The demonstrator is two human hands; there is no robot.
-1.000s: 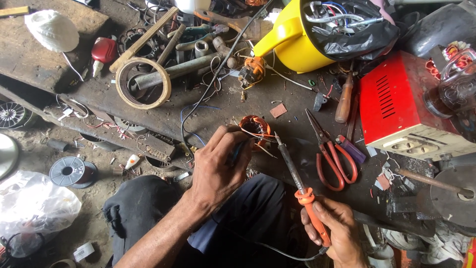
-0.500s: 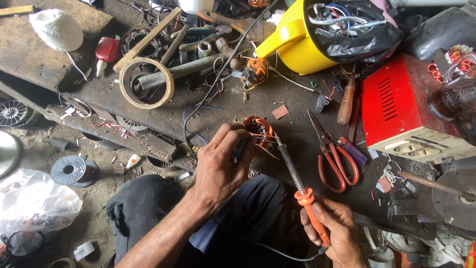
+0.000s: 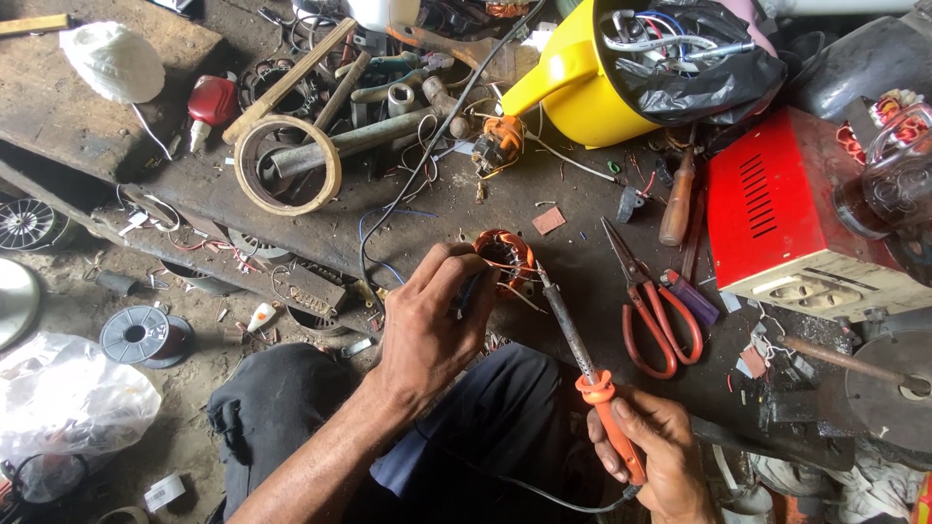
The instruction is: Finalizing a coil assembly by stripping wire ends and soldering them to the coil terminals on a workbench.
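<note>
Little has been moved since the earlier frames. On the desk, a coil is pinched by the left hand; a soldering iron, tip at the coil, is gripped by the right hand.

Your left hand lay on the bench, at the near edge, touching the motor coil. Your right hand sat nearer you and to the right, holding the soldering iron, whose tip reached the coil's right side. Scissors lay right of the iron; the screwdriver behind them. The metal box stood at far right, the jug behind centre, the tape ring at left. The wire spool sat on the floor, below left.
</note>
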